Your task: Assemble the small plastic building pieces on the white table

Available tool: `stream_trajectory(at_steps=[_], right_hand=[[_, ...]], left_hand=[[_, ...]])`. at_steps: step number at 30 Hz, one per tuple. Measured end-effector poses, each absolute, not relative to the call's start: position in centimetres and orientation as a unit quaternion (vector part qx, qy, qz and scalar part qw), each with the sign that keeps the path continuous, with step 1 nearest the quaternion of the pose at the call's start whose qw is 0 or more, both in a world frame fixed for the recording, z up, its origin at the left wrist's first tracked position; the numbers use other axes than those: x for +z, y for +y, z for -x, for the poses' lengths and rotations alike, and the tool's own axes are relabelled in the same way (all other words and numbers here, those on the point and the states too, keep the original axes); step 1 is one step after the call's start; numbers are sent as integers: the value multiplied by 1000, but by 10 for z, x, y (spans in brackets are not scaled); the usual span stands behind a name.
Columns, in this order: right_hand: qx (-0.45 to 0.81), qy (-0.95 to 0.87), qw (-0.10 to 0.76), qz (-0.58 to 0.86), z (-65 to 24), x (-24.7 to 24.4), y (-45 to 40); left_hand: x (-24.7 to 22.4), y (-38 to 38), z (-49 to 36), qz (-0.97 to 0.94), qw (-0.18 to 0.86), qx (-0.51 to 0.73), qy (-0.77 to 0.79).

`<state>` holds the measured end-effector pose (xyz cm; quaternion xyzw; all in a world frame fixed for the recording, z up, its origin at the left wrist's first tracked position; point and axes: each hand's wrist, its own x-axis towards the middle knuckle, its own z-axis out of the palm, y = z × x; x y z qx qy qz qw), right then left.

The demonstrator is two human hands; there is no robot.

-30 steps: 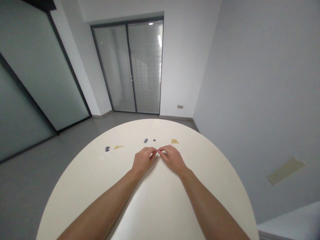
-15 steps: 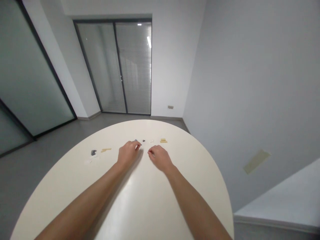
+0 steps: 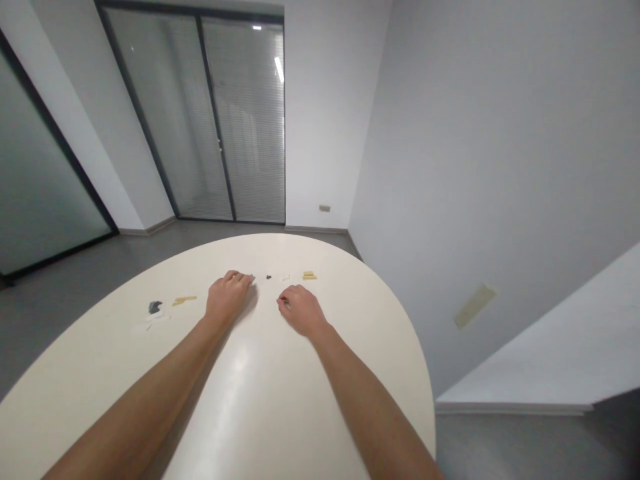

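Note:
My left hand (image 3: 227, 295) is over the far part of the white round table (image 3: 280, 373), its fingers closed at a small grey piece (image 3: 253, 277); most of that piece is hidden by the fingertips. Closer to me and to the right, my right hand (image 3: 304, 311) hovers just above or rests on the table with thumb and fingers pinched. Whether something tiny is between them I cannot tell. Beyond the hands, in a row, lie a small dark piece (image 3: 269, 277), a few whitish bits (image 3: 285, 277) and yellow strips (image 3: 309, 275).
On the left side of the table lie a dark grey crumpled piece (image 3: 155, 307), yellow strips (image 3: 185, 301) and white scraps (image 3: 156, 317). A glass door (image 3: 245, 133) stands behind the table, and a grey wall (image 3: 480, 167) runs along the right.
My left hand has moved left to the small grey piece at the row's left end. My right hand stays nearly where it was. The view has turned slightly right.

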<state>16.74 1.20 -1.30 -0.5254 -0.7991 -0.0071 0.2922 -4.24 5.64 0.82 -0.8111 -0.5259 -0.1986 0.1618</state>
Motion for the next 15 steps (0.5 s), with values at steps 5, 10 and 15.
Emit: stream_trajectory(at_steps=[5,10,15], right_hand=[[-14,-800,283,529,-167,-13,10],[-12,-800,272,535,-166,-11,8],[-12,-797,261,545,-164,-11,8]], left_hand=[[7,57,43,801,171,-195,-540],[5,60,43,802,172,-199,-536],[2,63,46,797,180,-200,-541]])
